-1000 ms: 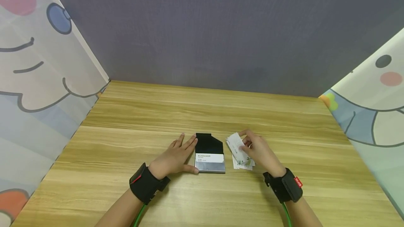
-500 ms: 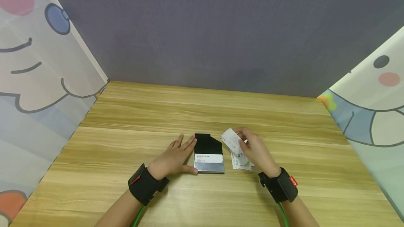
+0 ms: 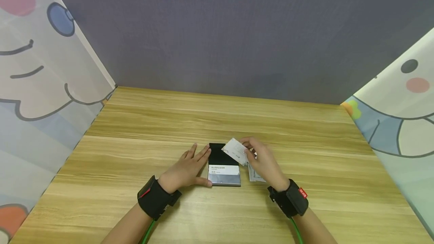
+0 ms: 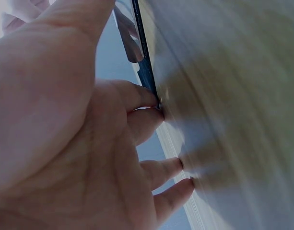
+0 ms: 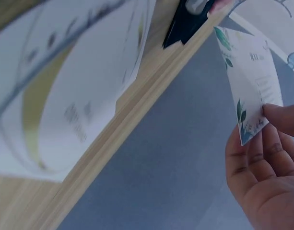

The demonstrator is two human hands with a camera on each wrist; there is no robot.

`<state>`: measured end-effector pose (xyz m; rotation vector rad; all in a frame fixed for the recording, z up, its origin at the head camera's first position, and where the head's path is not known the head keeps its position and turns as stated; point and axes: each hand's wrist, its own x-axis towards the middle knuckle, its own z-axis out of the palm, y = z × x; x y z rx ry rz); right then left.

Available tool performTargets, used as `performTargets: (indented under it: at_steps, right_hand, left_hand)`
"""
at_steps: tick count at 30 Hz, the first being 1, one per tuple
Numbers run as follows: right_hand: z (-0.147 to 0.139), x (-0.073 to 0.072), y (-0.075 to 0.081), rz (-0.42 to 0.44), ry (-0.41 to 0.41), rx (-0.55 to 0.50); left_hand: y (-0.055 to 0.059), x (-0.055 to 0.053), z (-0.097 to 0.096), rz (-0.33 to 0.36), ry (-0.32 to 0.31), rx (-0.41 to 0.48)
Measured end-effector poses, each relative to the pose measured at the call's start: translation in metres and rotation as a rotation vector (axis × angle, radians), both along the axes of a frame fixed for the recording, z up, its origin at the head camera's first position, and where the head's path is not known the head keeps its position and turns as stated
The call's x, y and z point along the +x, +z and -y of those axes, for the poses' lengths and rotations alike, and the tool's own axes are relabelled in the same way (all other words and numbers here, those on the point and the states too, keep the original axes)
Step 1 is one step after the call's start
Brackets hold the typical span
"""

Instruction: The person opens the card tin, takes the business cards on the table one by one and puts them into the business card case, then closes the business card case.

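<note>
My left hand (image 3: 185, 169) lies spread on the table, its fingertips and thumb at the left edge of a card holder. The card holder (image 3: 224, 179) is laid flat with its black flap (image 3: 217, 156) folded back; a white business card (image 3: 223, 170) shows in its pocket above the silver front. Between thumb and fingers, my right hand (image 3: 265, 162) pinches one business card (image 3: 234, 151), white with green leaves in the right wrist view. That card is held over the right part of the flap. Beneath the right hand, several loose cards (image 3: 255, 175) lie partly hidden.
The wooden table (image 3: 162, 119) runs back to a dark grey panel (image 3: 217, 37). Cartoon-printed sheets (image 3: 44, 86) stand along the left and right sides. A black band (image 3: 158, 199) with a green cable is strapped on each wrist.
My right hand has lifted the card off the loose pile and carried it left, from beside the holder to over its flap. My left hand has stayed in place.
</note>
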<state>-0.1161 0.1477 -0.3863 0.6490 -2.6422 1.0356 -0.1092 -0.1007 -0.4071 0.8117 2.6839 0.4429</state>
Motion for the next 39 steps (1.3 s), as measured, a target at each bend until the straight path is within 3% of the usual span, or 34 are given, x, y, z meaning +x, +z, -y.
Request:
performTargets:
  at_steps: [11, 29, 39]
  right_hand:
    - [0.017, 0.002, -0.004, 0.011, 0.080, -0.036]
    - [0.025, 0.005, -0.012, 0.049, 0.183, 0.030]
    - [0.026, 0.005, -0.014, 0.064, 0.209, 0.124]
  left_hand:
    - [-0.001, 0.000, 0.000, -0.004, 0.003, -0.018]
    - [-0.001, -0.001, -0.001, -0.005, 0.007, -0.014]
    - [-0.002, -0.001, -0.001, 0.008, 0.017, -0.027]
